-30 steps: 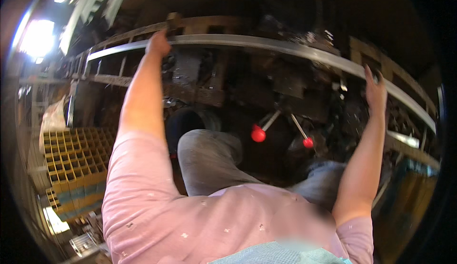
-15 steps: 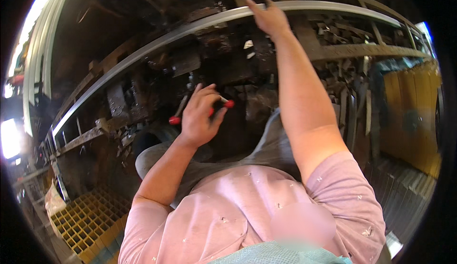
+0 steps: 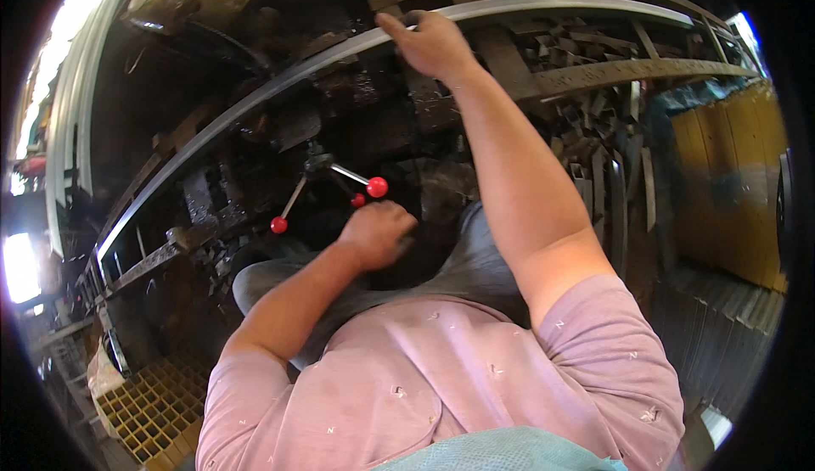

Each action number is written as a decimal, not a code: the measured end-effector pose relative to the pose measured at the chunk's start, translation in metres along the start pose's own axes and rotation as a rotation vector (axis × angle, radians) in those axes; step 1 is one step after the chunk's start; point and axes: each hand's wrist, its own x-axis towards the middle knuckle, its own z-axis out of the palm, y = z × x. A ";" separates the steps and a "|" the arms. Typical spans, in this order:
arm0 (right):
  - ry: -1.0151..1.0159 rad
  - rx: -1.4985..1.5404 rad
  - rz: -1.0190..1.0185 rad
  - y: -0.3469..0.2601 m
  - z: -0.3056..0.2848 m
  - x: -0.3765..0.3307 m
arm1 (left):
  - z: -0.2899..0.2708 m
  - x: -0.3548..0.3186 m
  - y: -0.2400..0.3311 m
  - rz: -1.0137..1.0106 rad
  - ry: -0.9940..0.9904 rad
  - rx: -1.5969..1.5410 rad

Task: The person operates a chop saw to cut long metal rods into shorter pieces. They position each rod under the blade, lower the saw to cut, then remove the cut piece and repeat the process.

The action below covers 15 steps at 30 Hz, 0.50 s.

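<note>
Left hand [image 3: 378,235] has withdrawn from red knobs [image 3: 377,187], fingers [image 3: 397,216] curled; right hand [image 3: 437,45] pinches bar [image 3: 526,2].

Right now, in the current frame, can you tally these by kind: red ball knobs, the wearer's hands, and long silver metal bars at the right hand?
Red ball knobs: 3
Hands: 2
Long silver metal bar at the right hand: 1
Total: 6
</note>
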 end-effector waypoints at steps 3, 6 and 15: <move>0.001 0.013 0.001 0.005 -0.008 0.000 | -0.055 -0.012 0.035 0.093 0.493 -0.004; 0.043 0.013 -0.053 0.012 -0.005 0.000 | -0.079 0.008 0.028 -0.020 0.760 0.076; 0.005 0.191 0.058 -0.004 -0.030 -0.032 | 0.006 0.079 -0.007 -0.361 0.196 0.263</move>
